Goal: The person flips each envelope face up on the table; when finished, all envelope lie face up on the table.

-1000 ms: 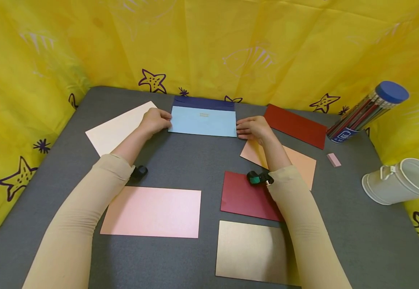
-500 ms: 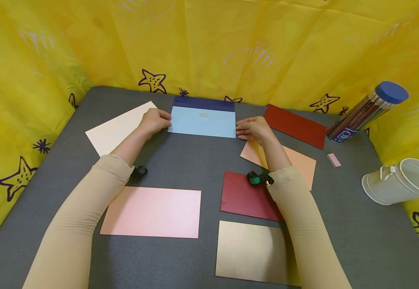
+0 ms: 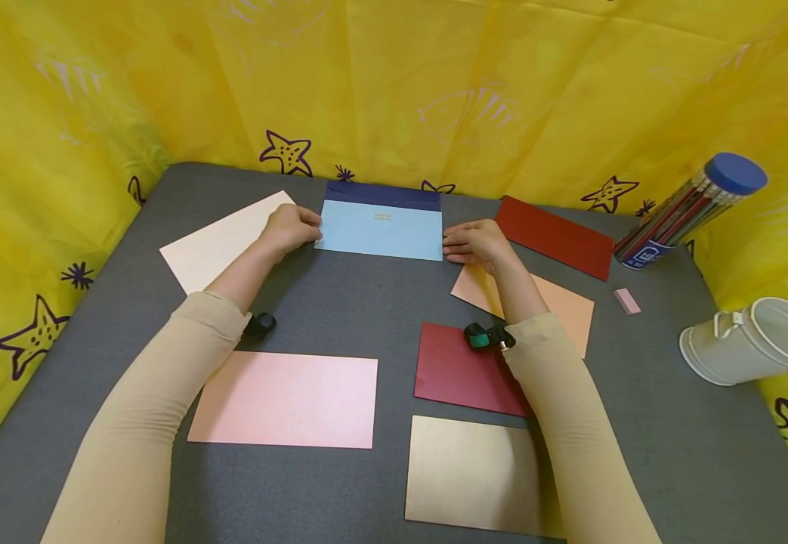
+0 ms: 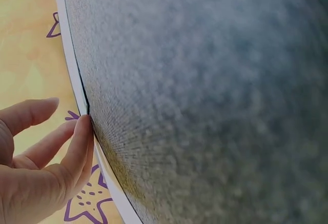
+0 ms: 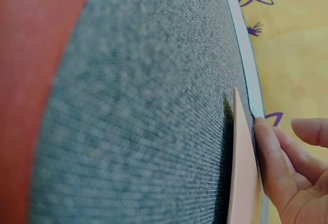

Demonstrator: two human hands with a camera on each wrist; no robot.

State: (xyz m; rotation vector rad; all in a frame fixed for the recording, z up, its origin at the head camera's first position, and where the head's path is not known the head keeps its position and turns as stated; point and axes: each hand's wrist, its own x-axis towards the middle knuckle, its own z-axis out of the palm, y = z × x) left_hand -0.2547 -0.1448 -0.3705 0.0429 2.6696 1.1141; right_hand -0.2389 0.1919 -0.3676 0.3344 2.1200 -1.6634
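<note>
A light blue envelope point(image 3: 380, 238) with a dark blue band point(image 3: 383, 195) along its far side and small gold print lies flat at the back of the table. My left hand point(image 3: 289, 229) touches its left edge with the fingertips. The left wrist view shows the thumb standing apart from those fingers point(image 4: 79, 142). At the opposite edge, the fingertips of my right hand point(image 3: 478, 242) touch the envelope, thumb also held off in the right wrist view. Beneath my left wrist is a white envelope point(image 3: 220, 238); a peach one point(image 3: 563, 302) lies partly under my right forearm.
Nearer me lie a pink envelope point(image 3: 292, 400), a maroon one point(image 3: 458, 370) and a gold one point(image 3: 468, 472). A red envelope point(image 3: 557, 236) is at the back right, by a tub of pencils point(image 3: 693, 208), a pink eraser point(image 3: 628, 301) and a white metal pot point(image 3: 750, 340). Yellow cloth point(image 3: 394, 91) surrounds the table.
The blue envelope has slid a few pixels left, its right near corner coming slightly toward me. The right fingertips have moved with it; the left hand is almost still.
</note>
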